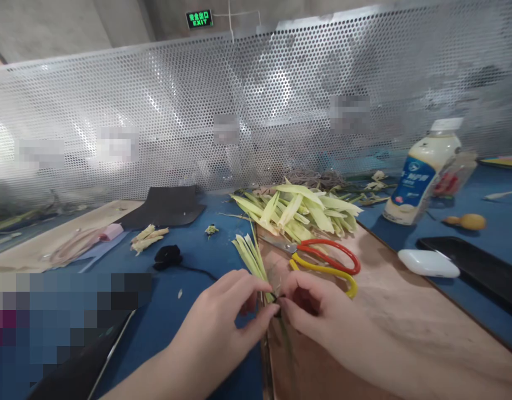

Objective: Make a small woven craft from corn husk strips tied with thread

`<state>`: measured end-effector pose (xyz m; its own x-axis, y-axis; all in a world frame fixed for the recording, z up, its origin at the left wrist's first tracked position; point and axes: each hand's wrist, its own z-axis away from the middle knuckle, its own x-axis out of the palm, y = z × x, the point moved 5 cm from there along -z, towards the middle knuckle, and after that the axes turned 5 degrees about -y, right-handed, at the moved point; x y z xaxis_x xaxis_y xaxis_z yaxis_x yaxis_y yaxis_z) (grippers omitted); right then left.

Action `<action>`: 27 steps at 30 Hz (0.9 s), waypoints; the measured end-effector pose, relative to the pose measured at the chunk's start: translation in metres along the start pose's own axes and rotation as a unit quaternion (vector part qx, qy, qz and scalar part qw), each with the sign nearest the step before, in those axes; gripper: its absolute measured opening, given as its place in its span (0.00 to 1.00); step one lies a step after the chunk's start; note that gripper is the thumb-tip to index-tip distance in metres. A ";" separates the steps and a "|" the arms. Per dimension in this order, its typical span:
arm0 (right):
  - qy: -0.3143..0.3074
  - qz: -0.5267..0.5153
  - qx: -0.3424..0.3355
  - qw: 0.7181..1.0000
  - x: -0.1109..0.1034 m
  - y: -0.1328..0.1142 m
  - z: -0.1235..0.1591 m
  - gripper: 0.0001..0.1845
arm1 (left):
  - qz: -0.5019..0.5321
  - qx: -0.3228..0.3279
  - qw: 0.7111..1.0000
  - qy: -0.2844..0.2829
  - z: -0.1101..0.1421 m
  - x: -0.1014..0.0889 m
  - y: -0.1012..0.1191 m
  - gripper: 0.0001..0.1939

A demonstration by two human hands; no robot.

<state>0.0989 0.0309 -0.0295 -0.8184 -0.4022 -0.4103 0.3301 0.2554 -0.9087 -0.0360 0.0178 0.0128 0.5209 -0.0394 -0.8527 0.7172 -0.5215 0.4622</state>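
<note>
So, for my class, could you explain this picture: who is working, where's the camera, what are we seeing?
No machine here: a person works bare-handed. The single picture comes from a camera worn on the head, looking forward and down. The left hand and right hand meet at the lower end of a slim bundle of pale green strips. The left seems to hold it; what the right pinches is too small to tell. On a brown, wood-like board lie metal scissors with red and yellow handles; beyond them is a heap of pale green leaves. On the blue tabletop to the right stands a white plastic bottle with a blue label.
</note>
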 end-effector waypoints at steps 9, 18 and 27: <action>-0.001 -0.010 0.008 1.000 -0.001 -0.006 0.002 0.05 | 0.010 -0.019 0.999 -0.040 -0.001 0.010 -0.003 0.08; -0.006 -0.028 0.007 1.000 0.001 0.001 0.001 0.04 | 0.052 -0.081 0.994 -0.055 -0.004 0.007 -0.003 0.09; -0.008 -0.019 0.013 1.000 0.000 -0.001 -0.001 0.05 | 0.085 -0.103 0.988 -0.071 -0.002 0.011 -0.006 0.09</action>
<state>0.0979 0.0309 -0.0285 -0.8236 -0.4249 -0.3756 0.3109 0.2156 -0.9256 -0.0339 0.0224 0.0009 0.5826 -0.2390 -0.7768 0.7113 -0.3126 0.6296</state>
